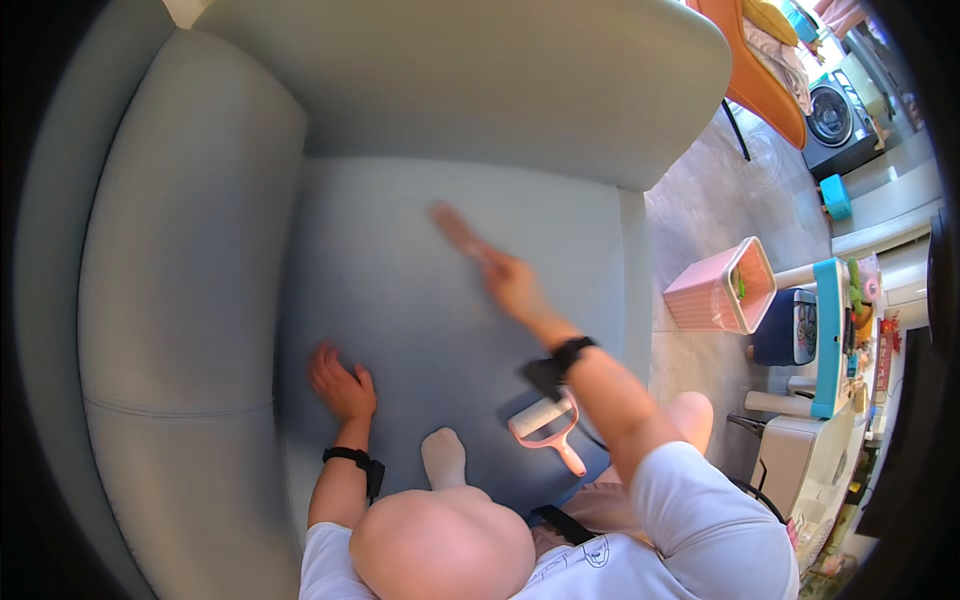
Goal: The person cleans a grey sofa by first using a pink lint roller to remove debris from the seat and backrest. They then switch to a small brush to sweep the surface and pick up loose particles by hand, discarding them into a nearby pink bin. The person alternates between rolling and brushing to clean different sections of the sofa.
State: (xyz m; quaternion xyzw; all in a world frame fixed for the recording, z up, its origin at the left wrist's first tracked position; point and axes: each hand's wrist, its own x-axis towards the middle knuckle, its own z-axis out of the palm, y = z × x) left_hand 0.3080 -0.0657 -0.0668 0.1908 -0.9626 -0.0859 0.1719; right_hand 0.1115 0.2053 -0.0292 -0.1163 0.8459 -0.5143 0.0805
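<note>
My right hand point(514, 285) is closed around the handle of a pinkish brush-like tool point(454, 225), blurred by motion, over the grey-blue sofa seat point(405, 315). Whether its head touches the upholstery, I cannot tell. Nothing is in my left hand point(343, 384); it rests palm down on the seat beside the backrest point(187, 247), thumb apart from the fingers. A pink-framed lint roller with a white roll point(541, 417) lies on the seat, below my right forearm in the picture.
The sofa's armrest point(480, 82) closes off the far side. My socked foot point(444, 456) is on the seat near my bent knee. On the floor to the right are a pink ribbed bin point(701, 292), a dark blue stool point(784, 328) and an orange chair point(750, 75).
</note>
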